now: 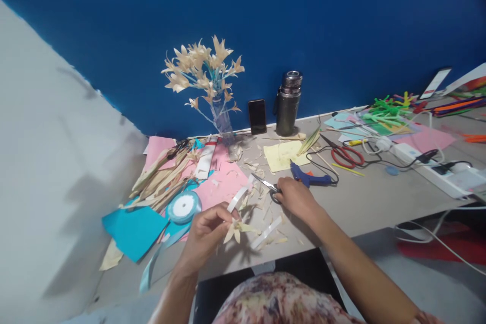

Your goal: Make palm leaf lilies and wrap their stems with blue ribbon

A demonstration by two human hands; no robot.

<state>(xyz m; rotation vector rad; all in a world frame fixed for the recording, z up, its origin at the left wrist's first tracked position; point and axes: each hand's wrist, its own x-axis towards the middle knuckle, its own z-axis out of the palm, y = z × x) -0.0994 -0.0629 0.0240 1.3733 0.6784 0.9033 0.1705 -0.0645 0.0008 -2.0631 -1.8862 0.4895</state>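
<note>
My left hand [207, 233] is closed, its thumb and fingertips pinching a pale husk flower [237, 233] just above the table's front part. A white strip [238, 199] rises from those same fingers. On the right, my right hand [298, 198] is closed around the black handles of small scissors [266, 183], whose blades point left toward the upper end of the strip. Another white strip [267, 233] lies between my hands among pale husk scraps. Close beyond my right hand is a blue glue gun [309, 177].
A clear vase [223, 124] of husk flowers stands by the blue wall, near a phone [257, 117] and a flask [288, 104]. Ribbon roll [184, 207] and dry husks [163, 174] lie left. Red-handled scissors [347, 157], cords and a power strip [425, 169] are right.
</note>
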